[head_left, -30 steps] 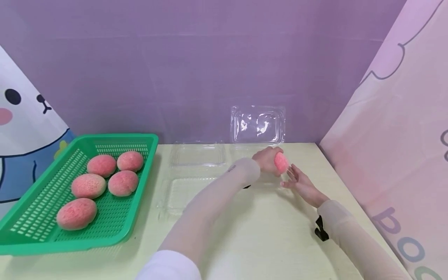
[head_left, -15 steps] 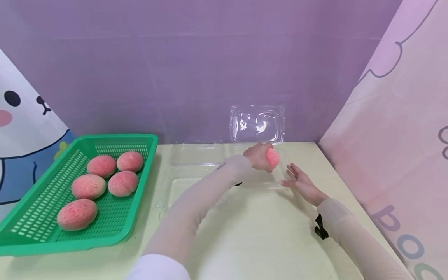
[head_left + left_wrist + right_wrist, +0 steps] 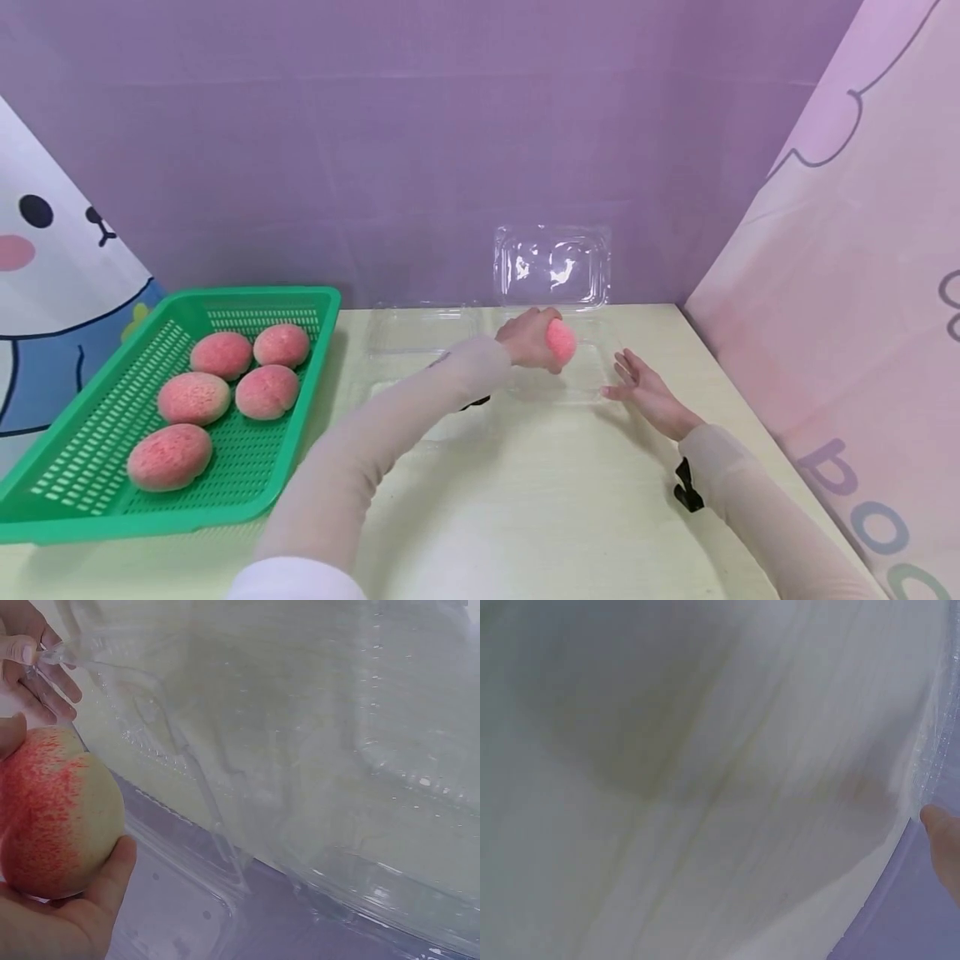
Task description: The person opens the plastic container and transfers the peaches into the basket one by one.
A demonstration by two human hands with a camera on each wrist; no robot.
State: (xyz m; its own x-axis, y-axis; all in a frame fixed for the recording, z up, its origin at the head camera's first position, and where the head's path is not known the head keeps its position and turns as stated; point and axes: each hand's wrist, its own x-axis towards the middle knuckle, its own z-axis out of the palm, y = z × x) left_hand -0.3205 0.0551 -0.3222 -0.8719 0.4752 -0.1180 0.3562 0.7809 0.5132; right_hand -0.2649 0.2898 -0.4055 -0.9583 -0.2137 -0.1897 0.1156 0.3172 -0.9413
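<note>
My left hand [image 3: 534,340] grips a pink-and-cream peach [image 3: 561,340] just above an open clear plastic box [image 3: 592,379] at the back of the table. The box lid [image 3: 552,267] stands upright against the purple wall. In the left wrist view the peach [image 3: 56,814] sits in my palm with the thumb curled under it, over the box's clear tray [image 3: 315,772]. My right hand [image 3: 636,382] lies with straight, spread fingers at the box's right front corner, touching its rim. The right wrist view shows only the table, one fingertip [image 3: 945,847] and the box edge [image 3: 939,742].
A green slotted basket [image 3: 307,392] at the left holds several more peaches [image 3: 193,398]. A second clear open box [image 3: 420,337] lies between the basket and my left arm. A pink printed curtain [image 3: 840,317] bounds the table's right side.
My left hand has carried the peach leftward, from beside my right hand to above the box's middle. My right hand has stayed at the box corner.
</note>
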